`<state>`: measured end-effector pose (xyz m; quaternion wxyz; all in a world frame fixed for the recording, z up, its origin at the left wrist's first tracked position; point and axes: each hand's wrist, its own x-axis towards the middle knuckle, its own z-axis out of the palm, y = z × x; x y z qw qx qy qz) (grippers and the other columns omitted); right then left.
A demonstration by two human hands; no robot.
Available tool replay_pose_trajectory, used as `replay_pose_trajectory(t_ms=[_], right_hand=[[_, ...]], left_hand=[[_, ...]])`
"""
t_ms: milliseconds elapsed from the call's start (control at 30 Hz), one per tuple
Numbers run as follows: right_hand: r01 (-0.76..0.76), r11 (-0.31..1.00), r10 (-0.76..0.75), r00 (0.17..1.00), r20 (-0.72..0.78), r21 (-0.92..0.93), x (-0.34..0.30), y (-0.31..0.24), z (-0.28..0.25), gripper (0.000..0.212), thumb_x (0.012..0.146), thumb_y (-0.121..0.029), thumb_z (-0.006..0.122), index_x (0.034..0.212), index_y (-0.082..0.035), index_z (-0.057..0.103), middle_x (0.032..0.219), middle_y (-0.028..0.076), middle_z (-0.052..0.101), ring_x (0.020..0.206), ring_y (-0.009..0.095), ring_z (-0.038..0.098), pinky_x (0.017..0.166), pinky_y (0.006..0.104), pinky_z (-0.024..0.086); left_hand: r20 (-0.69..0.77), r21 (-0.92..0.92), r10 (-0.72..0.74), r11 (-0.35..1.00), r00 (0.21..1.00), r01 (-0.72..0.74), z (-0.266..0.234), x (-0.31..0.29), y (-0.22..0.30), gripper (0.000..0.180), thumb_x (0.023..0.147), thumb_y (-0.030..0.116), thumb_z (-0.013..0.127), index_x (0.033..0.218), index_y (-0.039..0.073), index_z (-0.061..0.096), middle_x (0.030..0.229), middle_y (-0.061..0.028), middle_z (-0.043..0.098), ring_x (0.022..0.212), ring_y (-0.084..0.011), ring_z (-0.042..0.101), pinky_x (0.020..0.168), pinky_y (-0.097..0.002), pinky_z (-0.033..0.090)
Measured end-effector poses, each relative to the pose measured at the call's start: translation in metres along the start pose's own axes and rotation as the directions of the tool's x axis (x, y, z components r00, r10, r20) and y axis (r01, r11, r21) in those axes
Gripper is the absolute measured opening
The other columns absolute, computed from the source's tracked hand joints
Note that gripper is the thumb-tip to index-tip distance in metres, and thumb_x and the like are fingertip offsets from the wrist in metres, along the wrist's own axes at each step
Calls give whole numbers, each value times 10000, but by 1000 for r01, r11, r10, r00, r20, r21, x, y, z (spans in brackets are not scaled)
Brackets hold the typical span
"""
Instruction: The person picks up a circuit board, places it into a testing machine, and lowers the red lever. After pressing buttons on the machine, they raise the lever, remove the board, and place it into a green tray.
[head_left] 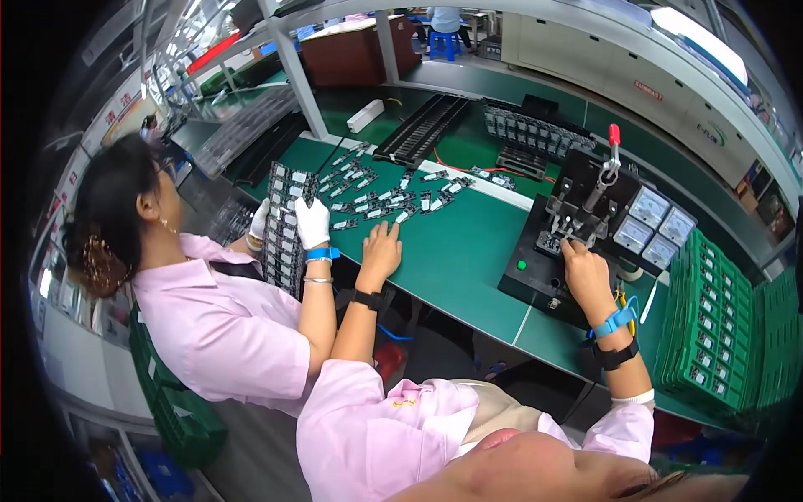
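My left hand (382, 251) lies on the green bench top with its fingers stretched out, holding nothing. Its fingertips are at the near edge of many small circuit boards (381, 201) with pale labels, scattered over the bench. At a black test fixture (535, 280), my right hand (585, 272) has its fingers drawn together at the front of the metal nest. A small part (549, 242) sits there beside the fingertips; what they pinch is hidden. Above the nest rises a toggle clamp (598, 188) with an upright red handle.
Several dial meters (657, 226) adjoin the fixture. Green trays (715, 326) with small boards stand at the right. At my left, a co-worker in white gloves (313, 223) holds a panel of boards (284, 222). Black racks (422, 130) stand at the back.
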<state>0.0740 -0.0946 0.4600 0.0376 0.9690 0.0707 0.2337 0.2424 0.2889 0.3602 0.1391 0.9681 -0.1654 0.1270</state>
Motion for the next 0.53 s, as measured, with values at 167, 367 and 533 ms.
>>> replay_pose_trajectory(t_ms=[167, 367, 533], right_hand=[[-11, 999, 8, 995, -100, -32, -12, 0, 6, 295, 779, -42, 558, 1064, -8, 625, 890, 139, 619, 659, 303, 620, 582, 395, 507], [-45, 936, 199, 887, -418, 349, -45, -7, -20, 208, 706, -3, 648, 910, -21, 615, 866, 115, 610, 691, 294, 608, 604, 374, 500], [-341, 939, 312, 811, -495, 34, -116, 111, -68, 149, 715, -58, 689, 853, -83, 638, 923, 84, 645, 789, 256, 662, 655, 342, 577]], left_hand=[[-192, -187, 255, 938, 948, -291, 4, 2, 0, 453, 772, 49, 597, 1219, -13, 561, 1153, -262, 584, 1073, -432, 551, 911, -494, 463], [-110, -85, 254, 961, 961, -264, 1, -15, -38, 318, 765, 91, 671, 1057, -33, 641, 965, -236, 609, 864, -394, 590, 811, -500, 471], [293, -259, -46, 958, 955, 125, -34, -15, 22, 482, 813, 97, 687, 1264, -29, 570, 1145, -211, 606, 1021, -322, 590, 924, -439, 456]])
